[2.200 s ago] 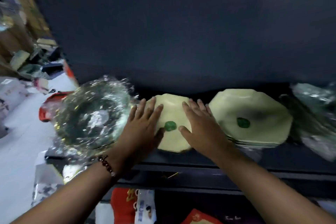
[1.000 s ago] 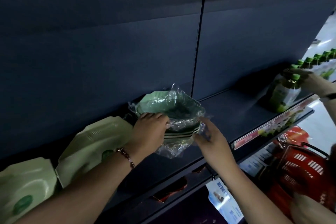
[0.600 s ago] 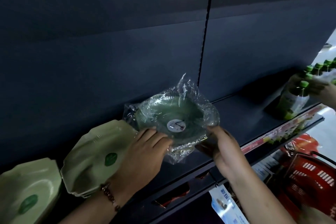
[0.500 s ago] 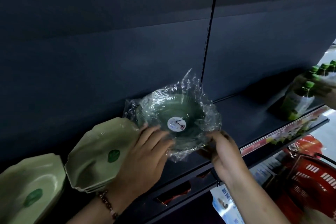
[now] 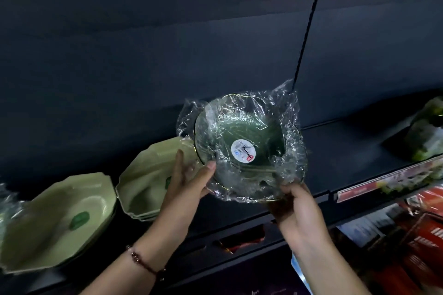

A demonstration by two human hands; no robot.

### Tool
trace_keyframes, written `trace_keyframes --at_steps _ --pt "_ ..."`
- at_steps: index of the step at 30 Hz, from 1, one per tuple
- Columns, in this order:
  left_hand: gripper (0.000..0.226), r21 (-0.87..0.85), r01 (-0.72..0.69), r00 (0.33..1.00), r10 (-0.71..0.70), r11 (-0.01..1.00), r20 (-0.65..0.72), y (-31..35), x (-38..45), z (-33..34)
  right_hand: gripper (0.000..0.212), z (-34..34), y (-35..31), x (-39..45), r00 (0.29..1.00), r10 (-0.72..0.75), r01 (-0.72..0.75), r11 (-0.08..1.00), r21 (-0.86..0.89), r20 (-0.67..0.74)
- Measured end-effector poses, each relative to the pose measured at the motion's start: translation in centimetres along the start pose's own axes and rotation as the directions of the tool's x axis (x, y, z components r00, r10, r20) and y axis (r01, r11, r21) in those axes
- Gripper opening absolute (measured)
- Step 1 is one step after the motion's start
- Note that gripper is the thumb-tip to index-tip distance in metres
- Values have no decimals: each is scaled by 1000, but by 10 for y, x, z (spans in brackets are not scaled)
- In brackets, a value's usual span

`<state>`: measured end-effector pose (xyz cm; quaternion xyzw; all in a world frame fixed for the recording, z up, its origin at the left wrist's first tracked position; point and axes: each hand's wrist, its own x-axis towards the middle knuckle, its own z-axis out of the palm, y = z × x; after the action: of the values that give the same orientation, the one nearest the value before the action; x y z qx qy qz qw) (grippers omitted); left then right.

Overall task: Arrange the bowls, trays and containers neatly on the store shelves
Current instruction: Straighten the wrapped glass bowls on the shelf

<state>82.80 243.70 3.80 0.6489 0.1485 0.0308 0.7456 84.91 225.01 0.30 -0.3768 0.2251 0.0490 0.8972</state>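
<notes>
Gripped green glass bowls wrapped in crinkled clear plastic [image 5: 242,148] with left hand [image 5: 189,189] and right hand [image 5: 296,211], tilted on edge above dark shelf [image 5: 347,151], right of pale green octagonal trays [image 5: 148,184]. Best lowered gently, leaned upright like those trays, released only once steady.

A dark green glass bowl [image 5: 242,141], wrapped in clear crinkled film, is marked at its centre by a round white sticker [image 5: 243,151] with a small red spot. Pale green octagonal trays [image 5: 146,182], each dotted with a darker green label [image 5: 79,220], are set against a dark navy shelf [image 5: 340,151]. A bracelet [image 5: 141,260] of reddish-brown beads is seen below, and red goods [image 5: 422,244] at lower right.
</notes>
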Motion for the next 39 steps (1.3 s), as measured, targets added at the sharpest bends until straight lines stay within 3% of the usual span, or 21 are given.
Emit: trace_keyframes --at_steps 3,8,16,20,25,30,33,37,39 --pt "41 0 -114 993 114 993 -11 5 -13 -6 29 6 14 -7 999 4 -2 999 -51 41" --pt "26 -16 -154 985 152 988 -86 3 -26 -50 35 26 42 -21 989 -1 23 989 -145 147" --pt "28 -21 -173 963 165 985 -214 -3 -40 -154 38 75 104 -51 963 -36 177 831 -527 268" --pt "29 -62 -166 947 142 984 -289 -3 -53 -222 21 106 146 -64 951 52 141 805 -577 305" --pt "34 -64 -180 936 151 982 -319 -3 -69 -300 22 146 204 -85 921 63 229 709 -667 383" --pt "29 -121 -126 902 63 985 -426 -11 -73 -398 17 201 271 -107 914 151 188 666 -721 377" --pt "43 -122 -129 897 63 984 -438 -17 -78 -447 17 231 306 -117 903 182 186 652 -735 390" --pt "79 -26 -133 890 108 991 -443 -22 -85 -509 12 265 350 -129 876 220 232 588 -775 430" --pt "82 22 -143 870 136 989 -474 -24 -87 -535 13 281 371 -134 860 230 274 545 -792 456"
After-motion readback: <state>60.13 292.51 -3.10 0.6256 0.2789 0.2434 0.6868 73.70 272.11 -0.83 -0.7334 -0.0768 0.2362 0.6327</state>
